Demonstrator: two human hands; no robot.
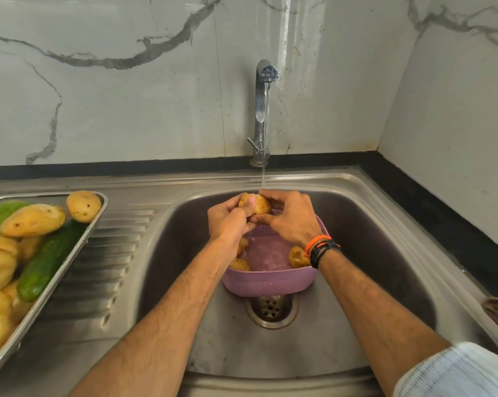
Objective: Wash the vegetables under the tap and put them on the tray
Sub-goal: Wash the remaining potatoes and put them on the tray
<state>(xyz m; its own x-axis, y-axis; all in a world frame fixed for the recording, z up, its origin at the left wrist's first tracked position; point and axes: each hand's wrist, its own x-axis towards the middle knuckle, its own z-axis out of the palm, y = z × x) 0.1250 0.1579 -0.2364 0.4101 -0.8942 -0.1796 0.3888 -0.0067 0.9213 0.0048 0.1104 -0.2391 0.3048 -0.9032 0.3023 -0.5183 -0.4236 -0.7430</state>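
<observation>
Left hand: centre of the frame, over the sink; grip clamped on the potato, thumb laid across its front.
Right hand: just right of the left hand; grip curled round the same potato from the right and above.
Potato: held between both hands, directly under the water stream, above the far rim of the basket.
Tap: upper centre, against the marble wall; running, thin stream falling onto the hands.
Basket: pink, perforated, standing in the sink bowl just behind the drain; three more potatoes inside, partly hidden by the wrists.
Sink: steel, centre and right of the frame, ribbed drainboard to its left.
Tray: steel, left edge of the frame, resting on the drainboard; loaded with several potatoes and a cucumber, a second green vegetable at the far left.
Right wrist: orange and black bands; white sleeve at lower right.
</observation>
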